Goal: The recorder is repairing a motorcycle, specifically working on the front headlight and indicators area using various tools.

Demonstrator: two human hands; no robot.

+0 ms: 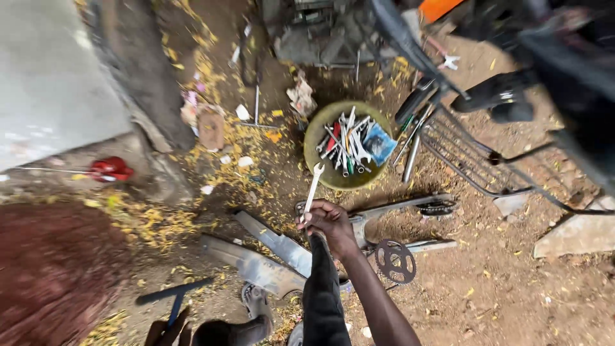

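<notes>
My right hand (330, 224) is at the middle of the view, closed around the lower end of a silver open-ended spanner (312, 189). The spanner points up toward a round olive-green bowl (314, 138) just beyond it. That bowl holds several spanners (346, 144) and a blue packet (379, 142). My left hand (168, 332) is only partly visible at the bottom edge. It appears wrapped around the blue handle of a dark-headed tool (173, 296) lying over the dirt.
Grey metal panels (269, 256) and a round sprocket (395, 261) lie by my right hand. A wire carrier rack (467, 160) and motorcycle parts fill the upper right. A red-handled tool (110, 169) lies left, beside a concrete slab (51, 77). Yellow petals litter the dirt.
</notes>
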